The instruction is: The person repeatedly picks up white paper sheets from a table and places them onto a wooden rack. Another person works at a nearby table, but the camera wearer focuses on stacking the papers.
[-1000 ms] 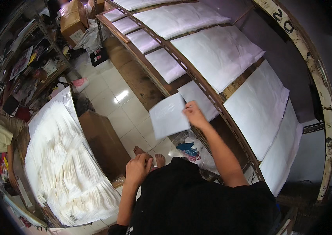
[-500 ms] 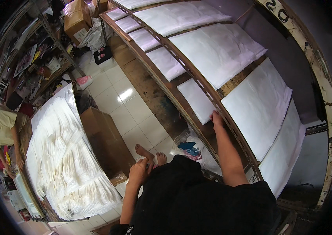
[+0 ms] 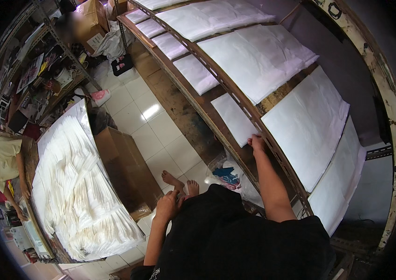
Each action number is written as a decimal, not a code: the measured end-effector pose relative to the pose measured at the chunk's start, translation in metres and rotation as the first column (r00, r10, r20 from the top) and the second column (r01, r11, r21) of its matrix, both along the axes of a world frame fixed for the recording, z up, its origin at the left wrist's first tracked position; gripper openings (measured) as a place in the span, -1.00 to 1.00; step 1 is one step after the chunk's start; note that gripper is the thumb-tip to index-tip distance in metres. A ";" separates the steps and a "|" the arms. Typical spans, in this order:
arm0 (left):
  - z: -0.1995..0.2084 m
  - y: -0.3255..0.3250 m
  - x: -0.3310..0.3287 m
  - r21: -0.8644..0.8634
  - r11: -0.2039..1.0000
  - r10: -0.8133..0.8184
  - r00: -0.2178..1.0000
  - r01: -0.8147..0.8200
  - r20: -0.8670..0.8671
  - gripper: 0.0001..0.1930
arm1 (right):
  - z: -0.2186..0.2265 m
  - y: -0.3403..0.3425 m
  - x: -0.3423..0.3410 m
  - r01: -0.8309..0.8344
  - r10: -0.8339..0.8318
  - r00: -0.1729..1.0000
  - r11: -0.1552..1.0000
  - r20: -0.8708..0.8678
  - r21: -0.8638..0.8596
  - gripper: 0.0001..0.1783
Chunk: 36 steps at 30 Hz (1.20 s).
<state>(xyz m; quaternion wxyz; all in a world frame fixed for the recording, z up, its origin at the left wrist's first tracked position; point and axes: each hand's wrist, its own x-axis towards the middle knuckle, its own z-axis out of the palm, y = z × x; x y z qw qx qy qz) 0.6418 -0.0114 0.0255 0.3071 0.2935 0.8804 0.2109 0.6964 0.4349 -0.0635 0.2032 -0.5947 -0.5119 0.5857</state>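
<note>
My right hand (image 3: 256, 143) reaches in at the rack's lower shelf, its fingers closed at the near corner of a flat stack of white sheets (image 3: 232, 117). Just above it runs the metal edge of the upper shelf (image 3: 240, 95), where larger white stacks (image 3: 303, 123) lie in a row. Low in front of my body, my left hand (image 3: 167, 206) has its fingers curled in; whatever may be inside them is hidden.
At left, a table bears a wide spread of white sheets (image 3: 79, 196), with a brown cardboard box (image 3: 125, 172) beside it. Another person (image 3: 9, 158) leans at that table's far side. Plastic-wrapped cloth (image 3: 228, 177) lies below the rack. Cluttered shelving (image 3: 44, 74) stands at the back left.
My right hand has shifted slightly down and toward me at the stack's corner, and its fingers look more closed. My left hand stays nearly still. The person at left has moved a little.
</note>
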 end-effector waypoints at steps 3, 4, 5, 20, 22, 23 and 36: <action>-0.002 -0.001 0.003 0.000 1.000 0.002 1.000 -0.002 -0.005 -0.63 | 0.001 -0.001 0.000 -0.006 0.006 1.000 1.000 0.003 -0.012 -0.82; -0.002 -0.001 0.004 -0.003 1.000 0.004 1.000 -0.004 -0.006 -0.63 | -0.003 0.000 -0.001 -0.014 0.014 1.000 1.000 -0.005 -0.006 -0.81; -0.002 0.000 0.004 -0.005 1.000 0.006 1.000 -0.006 -0.007 -0.63 | -0.010 0.004 -0.001 -0.022 0.022 1.000 1.000 -0.013 0.000 -0.81; 0.039 -0.008 0.011 0.209 0.978 0.025 0.999 -0.018 -0.030 -0.70 | -0.094 -0.119 0.027 -0.444 0.558 0.829 0.702 -0.043 0.557 -0.89; 0.043 -0.015 0.011 0.262 0.963 0.077 0.995 -0.059 -0.058 -0.70 | -0.101 -0.155 0.034 -0.665 0.700 0.714 0.679 0.000 0.311 -0.90; 0.057 -0.017 0.010 0.270 0.960 0.099 0.993 -0.077 -0.066 -0.70 | -0.108 -0.169 0.039 -0.746 0.761 0.648 0.635 0.001 0.199 -0.88; 0.140 -0.128 0.025 0.526 0.784 0.469 0.869 -0.329 -0.155 -0.72 | -0.217 -0.150 0.100 -0.938 0.923 0.094 0.207 0.372 -0.277 -0.82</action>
